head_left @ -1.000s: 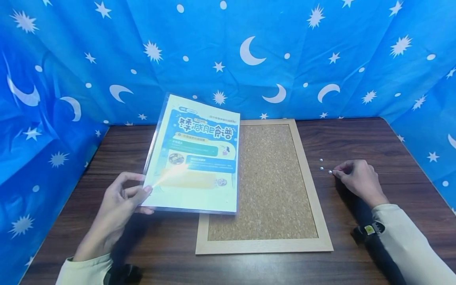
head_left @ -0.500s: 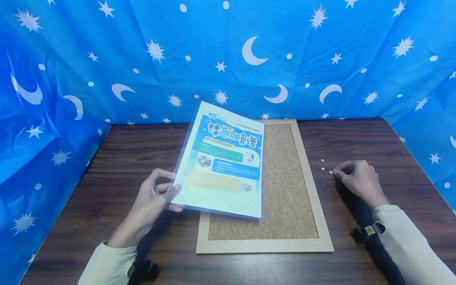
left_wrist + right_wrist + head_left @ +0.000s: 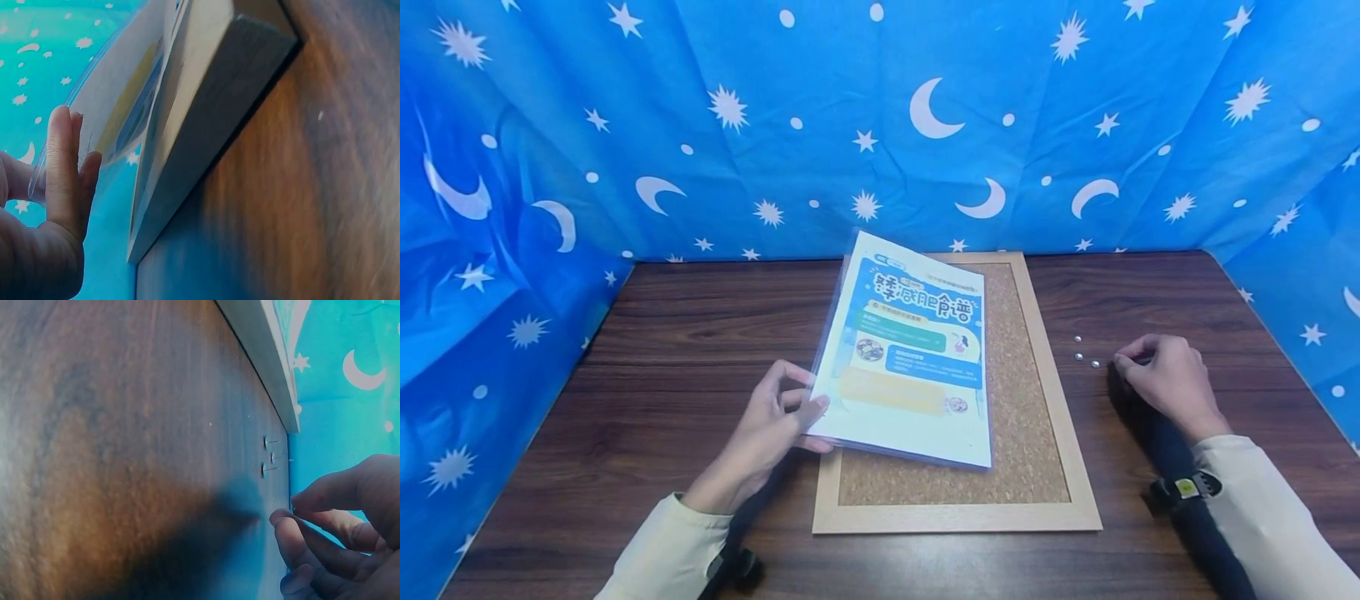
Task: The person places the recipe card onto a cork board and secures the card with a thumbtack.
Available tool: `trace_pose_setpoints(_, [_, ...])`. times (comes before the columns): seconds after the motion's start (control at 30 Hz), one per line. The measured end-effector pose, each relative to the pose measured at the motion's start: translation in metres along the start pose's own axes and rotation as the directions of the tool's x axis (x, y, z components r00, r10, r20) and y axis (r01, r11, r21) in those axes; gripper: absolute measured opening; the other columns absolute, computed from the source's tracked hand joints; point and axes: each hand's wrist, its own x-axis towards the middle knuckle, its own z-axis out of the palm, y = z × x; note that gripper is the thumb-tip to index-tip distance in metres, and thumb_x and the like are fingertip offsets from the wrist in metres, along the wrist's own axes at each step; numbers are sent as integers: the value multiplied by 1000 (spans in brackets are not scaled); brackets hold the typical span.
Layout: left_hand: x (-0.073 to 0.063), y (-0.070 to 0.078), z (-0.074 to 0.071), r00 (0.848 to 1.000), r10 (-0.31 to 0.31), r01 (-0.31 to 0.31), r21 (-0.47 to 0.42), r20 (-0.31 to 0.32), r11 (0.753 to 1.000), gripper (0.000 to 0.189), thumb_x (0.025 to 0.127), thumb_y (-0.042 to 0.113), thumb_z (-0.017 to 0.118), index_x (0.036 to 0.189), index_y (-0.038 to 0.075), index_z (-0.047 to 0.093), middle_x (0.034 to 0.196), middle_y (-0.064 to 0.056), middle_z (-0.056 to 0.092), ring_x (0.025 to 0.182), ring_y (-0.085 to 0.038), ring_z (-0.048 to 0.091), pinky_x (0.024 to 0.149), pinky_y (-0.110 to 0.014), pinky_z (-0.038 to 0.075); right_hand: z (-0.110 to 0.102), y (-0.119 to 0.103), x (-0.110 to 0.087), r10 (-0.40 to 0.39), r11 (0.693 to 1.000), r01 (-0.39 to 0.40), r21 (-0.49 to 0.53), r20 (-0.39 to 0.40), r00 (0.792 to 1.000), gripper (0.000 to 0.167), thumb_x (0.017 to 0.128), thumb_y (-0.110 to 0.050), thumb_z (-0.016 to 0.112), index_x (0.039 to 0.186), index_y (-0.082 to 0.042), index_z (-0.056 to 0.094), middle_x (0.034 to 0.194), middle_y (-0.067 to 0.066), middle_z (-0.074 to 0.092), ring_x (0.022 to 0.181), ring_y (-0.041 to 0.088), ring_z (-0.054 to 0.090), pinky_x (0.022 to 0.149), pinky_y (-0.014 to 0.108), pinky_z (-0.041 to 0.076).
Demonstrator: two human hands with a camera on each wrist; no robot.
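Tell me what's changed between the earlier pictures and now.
The left hand has carried the laminated sheet rightward and slightly lower in the head view, overlapping more of the corkboard. The right hand has drawn slightly right, away from the three thumbtacks; whether it holds one is unclear. The corkboard and thumbtacks stayed put; the left hand kept its grip.

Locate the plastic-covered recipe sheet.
In the head view, the recipe sheet is near the middle, hiding the upper left of the cork board, its lower left corner gripped by the left hand.
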Motion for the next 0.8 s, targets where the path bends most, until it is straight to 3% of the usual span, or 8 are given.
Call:
trace_pose_setpoints(0.4, [0, -8, 21, 997, -17, 19, -25, 73, 1000, 29, 96, -3, 61, 113, 1, 37, 107, -29, 61, 69, -36, 72, 61, -45, 62, -4, -7, 0, -23, 1000, 23, 10, -36, 999, 14, 88, -14, 72, 89, 0, 74, 77, 12, 73, 68, 26, 62, 62, 34, 42])
trace_pose_setpoints(0.63, [0, -8, 27, 998, -19, 15, 74, 63, 997, 28, 93, -3, 66, 106, 3, 41, 98, -24, 65, 59, -36, 71, 56, -44, 62, -4, -9, 2, -68, 997, 69, 19, -37, 997, 13, 89, -12, 74, 92, 1, 75, 77, 12, 73, 64, 20, 57, 61, 32, 41])
trace_pose_setpoints(0.8, [0, -8, 27, 999, -9, 0, 179, 49, 984, 31, 89, -1, 73, 100, 5, 44, 81, -14, 62, 52, -30, 69, 52, -42, 61, -5, -12, 2, -78, 996, 79, 44, -15, 997, 17, 93, -14, 73, 96, 3, 75, 75, 12, 74, 62, 16, 62, 54, 28, 40])
